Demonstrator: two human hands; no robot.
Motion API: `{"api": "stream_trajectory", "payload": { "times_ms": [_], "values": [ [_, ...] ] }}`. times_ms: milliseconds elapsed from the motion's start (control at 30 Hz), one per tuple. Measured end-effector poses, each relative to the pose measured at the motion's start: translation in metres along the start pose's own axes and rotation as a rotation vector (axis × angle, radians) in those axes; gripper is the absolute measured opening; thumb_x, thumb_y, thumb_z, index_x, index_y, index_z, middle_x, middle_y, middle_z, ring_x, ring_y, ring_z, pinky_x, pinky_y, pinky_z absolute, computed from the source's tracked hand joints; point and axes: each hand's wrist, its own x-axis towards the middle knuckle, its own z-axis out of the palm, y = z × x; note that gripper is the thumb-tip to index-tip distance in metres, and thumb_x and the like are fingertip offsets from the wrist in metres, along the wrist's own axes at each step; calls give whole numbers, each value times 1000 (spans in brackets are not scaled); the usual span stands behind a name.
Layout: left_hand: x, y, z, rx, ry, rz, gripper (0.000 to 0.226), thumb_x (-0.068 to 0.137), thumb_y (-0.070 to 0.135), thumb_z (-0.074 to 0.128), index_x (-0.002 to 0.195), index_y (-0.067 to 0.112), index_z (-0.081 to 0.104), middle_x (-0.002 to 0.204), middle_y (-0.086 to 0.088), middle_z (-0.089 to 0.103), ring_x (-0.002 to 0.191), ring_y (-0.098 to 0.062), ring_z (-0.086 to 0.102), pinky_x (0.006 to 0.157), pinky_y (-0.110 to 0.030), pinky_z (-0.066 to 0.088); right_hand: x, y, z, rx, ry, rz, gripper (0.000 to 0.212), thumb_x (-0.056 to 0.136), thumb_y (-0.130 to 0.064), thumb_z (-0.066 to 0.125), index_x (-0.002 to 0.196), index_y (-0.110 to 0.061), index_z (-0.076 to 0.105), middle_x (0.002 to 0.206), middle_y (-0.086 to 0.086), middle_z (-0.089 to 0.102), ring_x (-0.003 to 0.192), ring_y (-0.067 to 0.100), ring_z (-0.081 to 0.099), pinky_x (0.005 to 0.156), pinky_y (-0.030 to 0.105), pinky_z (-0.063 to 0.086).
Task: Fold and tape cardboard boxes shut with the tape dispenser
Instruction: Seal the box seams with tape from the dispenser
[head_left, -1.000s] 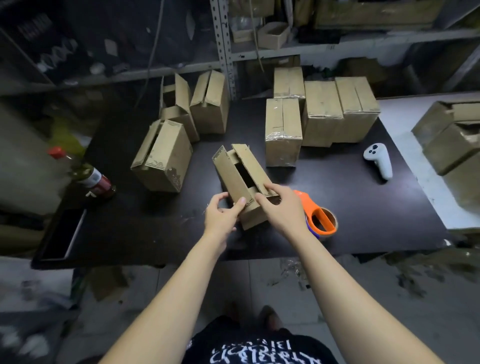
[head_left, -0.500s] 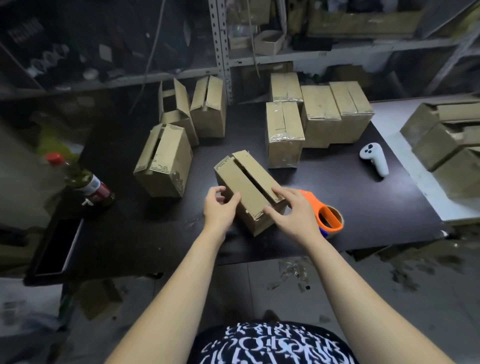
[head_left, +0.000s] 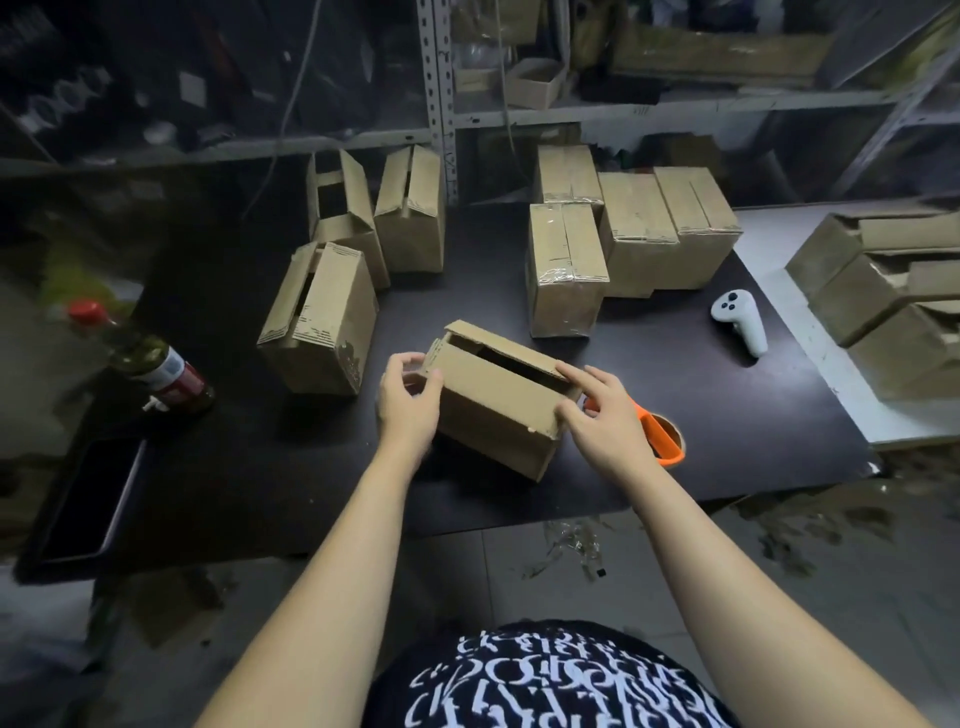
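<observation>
A: Count so far?

B: Four taped boxes stand grouped toward the far edge of the desk, right of centre, with film glinting over their seams. Three untaped boxes sit toward the far left, flaps gaping. More cardboard lies past the right edge, but I can't read its state.

A: Current piece?

B: The box is near the middle of the near edge, its long side facing the person. The flaps are folded down but not flat: a dark slit runs along the top and the far flap stands a little proud. No tape is visible on it.

A: Hands?

B: The left hand grips the left end, fingers curled round it and thumb on the near face. The right hand pinches the right end, fingers laid over the top flap and thumb against the near face.

A: Dispenser?

B: The tape dispenser lies just beside the box's right end, partly behind the right hand and untouched. My judgement: folding is almost finished here; taping this box and the three others remains.
</observation>
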Motion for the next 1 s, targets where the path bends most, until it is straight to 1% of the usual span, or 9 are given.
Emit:
{"api": "stream_trajectory", "payload": {
  "times_ms": [167, 267, 333, 433, 533, 667, 833, 900, 1000],
  "values": [
    [-33, -9, -5, 87, 56, 73, 23, 90, 43, 73, 96, 25, 60, 92, 7, 65, 90, -16, 63, 72, -31, 50, 6, 4, 0, 30, 36, -8, 39, 104, -19, 52, 136, -37, 64, 157, 2, 40, 147, 16, 36, 120, 36, 33],
    [-28, -18, -8, 143, -122, 113, 40, 93, 41, 68, 132, 42, 58, 89, 5, 50, 78, -12, 52, 68, -25, 42, 3, 12, -4, 13, 7, -46, 36, 106, -20, 52, 137, -34, 65, 159, -3, 36, 147, 12, 33, 114, 24, 28],
    [-19, -23, -10, 143, -297, 116, 53, 91, 48, 61, 141, 55, 48, 88, 0, 43, 68, -11, 45, 69, -24, 42, 1, 18, -6, 21, -20, -76, 35, 106, -23, 54, 138, -32, 64, 160, -5, 34, 147, 10, 30, 113, 23, 25],
    [-16, -18, -14, 182, -403, 55, 43, 97, 41, 59, 136, 57, 50, 108, -2, 48, 99, -27, 57, 103, -35, 45, -1, 26, -4, -2, -52, -108, 37, 104, -29, 58, 141, -32, 62, 163, -7, 29, 144, 4, 25, 118, 28, 25],
    [-16, -13, -16, 191, -388, 20, 43, 100, 29, 61, 139, 48, 56, 128, -1, 52, 119, -16, 52, 101, -23, 35, 0, 30, -4, -4, -66, -120, 38, 104, -31, 58, 142, -33, 61, 163, -9, 27, 144, 3, 24, 119, 30, 25],
    [-21, -8, -11, 186, -296, 27, 40, 94, 36, 68, 133, 47, 62, 131, 4, 60, 123, -14, 53, 102, -27, 39, 1, 32, -4, -5, 34, -95, 41, 108, -30, 50, 148, -24, 53, 158, -4, 39, 143, 9, 35, 117, 30, 29],
    [-31, -3, -2, 203, -178, 32, 41, 90, 48, 71, 130, 51, 62, 124, 3, 64, 118, -20, 57, 101, -38, 49, -3, 54, 3, -308, 413, 146, 32, 106, -26, 50, 125, -3, 62, 125, 19, 63, 117, 36, 55, 99, 40, 38],
    [-32, 0, 0, 222, -172, 16, 42, 91, 48, 70, 131, 49, 62, 124, 2, 65, 117, -20, 58, 92, -31, 47, -4, 64, 0, -401, 395, 271, 27, 101, -27, 59, 107, -1, 62, 110, 19, 64, 102, 38, 60, 85, 43, 47],
    [-38, 6, 3, 241, -146, 24, 43, 92, 46, 70, 134, 44, 63, 126, 2, 65, 117, -19, 58, 85, -27, 42, -5, 71, -5, -566, 256, 353, 29, 97, -36, 66, 94, -10, 55, 98, 13, 67, 79, 26, 56, 66, 34, 47]
  ]
}}
